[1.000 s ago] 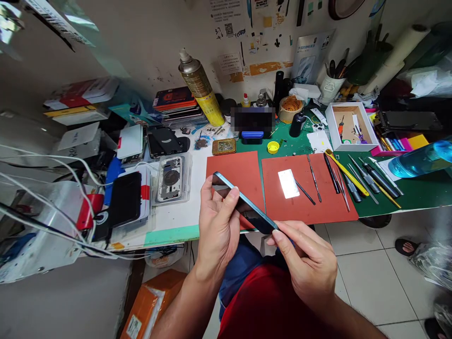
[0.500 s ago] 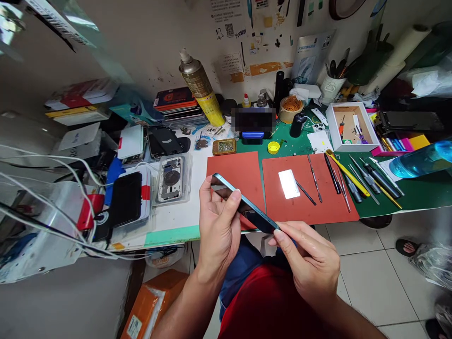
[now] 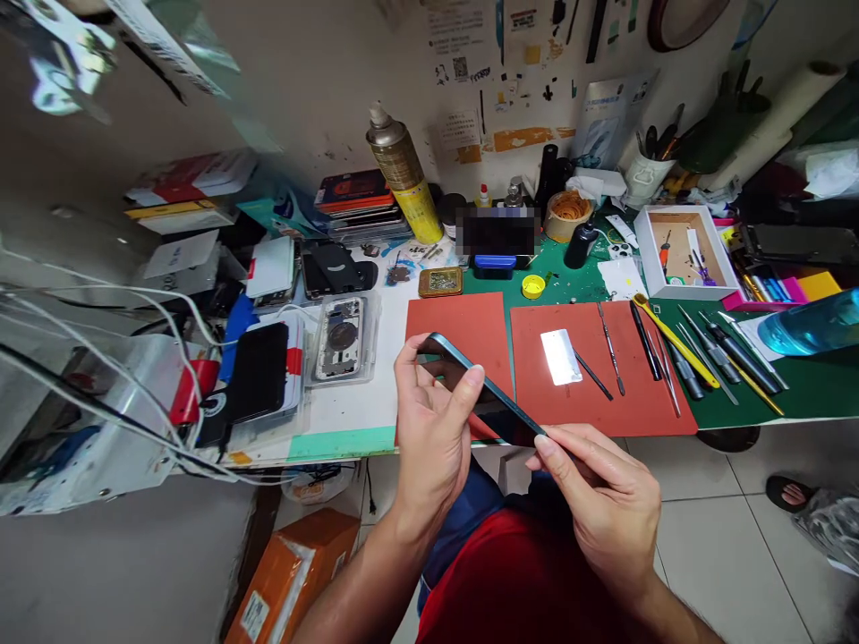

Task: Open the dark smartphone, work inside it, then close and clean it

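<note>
Bright even light, soft shadows; glare on silver plate [image 3: 560, 356]; wide-angle edge distortion.

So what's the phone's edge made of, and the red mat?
The phone has an edge that looks like smooth blue metal, because it has a soft shine, but it could be coated. The red mat looks like rubber or silicone: flat and dull.

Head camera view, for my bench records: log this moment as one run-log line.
left hand: holds blue-framed smartphone, tilted | right hand: fingertips at its lower end | beneath: red work mat
</note>
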{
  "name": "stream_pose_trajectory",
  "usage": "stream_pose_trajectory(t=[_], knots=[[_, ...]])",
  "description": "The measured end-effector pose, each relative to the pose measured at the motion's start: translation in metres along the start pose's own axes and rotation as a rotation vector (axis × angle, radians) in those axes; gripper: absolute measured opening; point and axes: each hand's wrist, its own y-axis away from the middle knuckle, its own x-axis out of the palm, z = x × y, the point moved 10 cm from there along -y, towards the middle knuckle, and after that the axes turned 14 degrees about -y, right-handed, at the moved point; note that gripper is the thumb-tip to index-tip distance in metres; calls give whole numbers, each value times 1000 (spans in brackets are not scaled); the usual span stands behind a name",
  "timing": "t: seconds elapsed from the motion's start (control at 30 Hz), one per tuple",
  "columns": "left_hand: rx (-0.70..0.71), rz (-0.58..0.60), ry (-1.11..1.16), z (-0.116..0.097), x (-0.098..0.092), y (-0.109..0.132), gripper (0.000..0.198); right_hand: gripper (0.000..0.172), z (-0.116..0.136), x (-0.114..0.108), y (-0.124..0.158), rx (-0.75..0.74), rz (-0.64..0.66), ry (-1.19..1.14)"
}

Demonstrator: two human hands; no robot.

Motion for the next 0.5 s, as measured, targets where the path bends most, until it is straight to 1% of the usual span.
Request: stream_pose_trajectory(t=[0.13, 0.33, 0.4, 0.5], knots=[[37, 13, -32, 0, 1, 1, 68, 9, -6, -3, 1, 19, 5, 4], [100, 53, -43, -4, 2, 2, 63, 5, -11, -2, -2, 41, 18, 9], [109, 65, -51, -4, 2, 3, 64, 7, -12, -1, -4, 51, 16, 7], [116, 65, -68, -1, 1, 1, 69, 15, -17, 4, -8, 80, 4, -10]])
